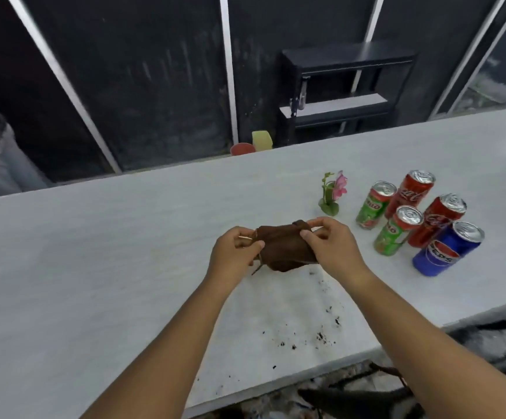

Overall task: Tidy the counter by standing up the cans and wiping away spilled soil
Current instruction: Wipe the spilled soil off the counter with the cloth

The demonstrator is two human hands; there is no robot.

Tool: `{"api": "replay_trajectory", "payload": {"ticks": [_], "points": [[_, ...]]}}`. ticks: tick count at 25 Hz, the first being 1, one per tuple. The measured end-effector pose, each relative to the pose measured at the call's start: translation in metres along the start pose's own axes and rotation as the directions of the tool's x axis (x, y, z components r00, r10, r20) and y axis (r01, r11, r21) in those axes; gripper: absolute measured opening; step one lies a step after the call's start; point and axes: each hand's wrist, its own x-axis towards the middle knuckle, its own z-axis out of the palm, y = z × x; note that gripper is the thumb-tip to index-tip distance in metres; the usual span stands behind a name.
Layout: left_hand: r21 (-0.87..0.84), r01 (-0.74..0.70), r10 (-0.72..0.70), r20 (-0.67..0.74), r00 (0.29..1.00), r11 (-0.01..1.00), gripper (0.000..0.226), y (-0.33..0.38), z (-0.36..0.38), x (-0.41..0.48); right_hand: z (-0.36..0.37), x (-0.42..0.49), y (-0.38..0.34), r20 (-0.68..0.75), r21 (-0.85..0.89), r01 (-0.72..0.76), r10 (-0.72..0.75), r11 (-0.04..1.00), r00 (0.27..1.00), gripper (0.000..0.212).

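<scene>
A folded brown cloth (282, 247) is held just above the white counter (94, 252) at its middle. My left hand (235, 251) pinches its left end and my right hand (332, 246) grips its right end. Dark soil crumbs (321, 335) lie scattered on the counter near the front edge, below the cloth. Several cans stand upright at the right: two green ones (374, 205) (397, 231), two red cola cans (412, 189) (439, 219) and a blue Pepsi can (448, 249).
A small artificial plant with a pink flower (333, 192) stands left of the cans. A red cup (242, 148) and a yellow sponge (262, 140) sit beyond the counter's far edge. A dark shelf unit (345, 92) stands behind.
</scene>
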Motion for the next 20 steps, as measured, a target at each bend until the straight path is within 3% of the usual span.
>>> {"api": "replay_trajectory", "payload": {"ticks": [6,10,12,14,16,18,20], "points": [[0.106,0.037,-0.026,-0.098,0.995,0.994,0.016,0.0,0.002,0.096,0.057,0.099,-0.017,0.064,-0.314,0.114,-0.099,0.943,0.993,0.008],[0.262,-0.013,0.037,-0.087,0.996,0.965,0.019,-0.029,-0.017,0.117,0.06,0.11,0.0,0.107,-0.484,0.155,-0.117,0.861,0.987,0.03],[0.462,-0.085,0.137,-0.078,0.988,0.883,0.024,-0.047,-0.049,0.118,0.058,0.107,0.006,0.162,-0.538,0.321,-0.278,0.78,0.947,0.036],[0.701,-0.154,0.282,-0.071,0.957,0.697,0.026,-0.065,-0.09,0.114,0.063,0.112,0.005,0.32,-0.487,0.545,-0.442,0.683,0.838,0.036],[0.842,-0.164,0.422,-0.082,0.903,0.514,0.033,-0.088,-0.127,0.106,0.076,0.122,0.0,0.499,-0.455,0.682,-0.47,0.573,0.728,0.042],[0.868,-0.145,0.469,-0.11,0.876,0.474,0.042,-0.106,-0.147,0.096,0.091,0.131,0.0,0.595,-0.487,0.718,-0.412,0.498,0.69,0.045],[0.853,-0.128,0.465,-0.145,0.873,0.506,0.042,-0.116,-0.152,0.095,0.097,0.134,0.003,0.586,-0.512,0.703,-0.398,0.493,0.706,0.041]]}}
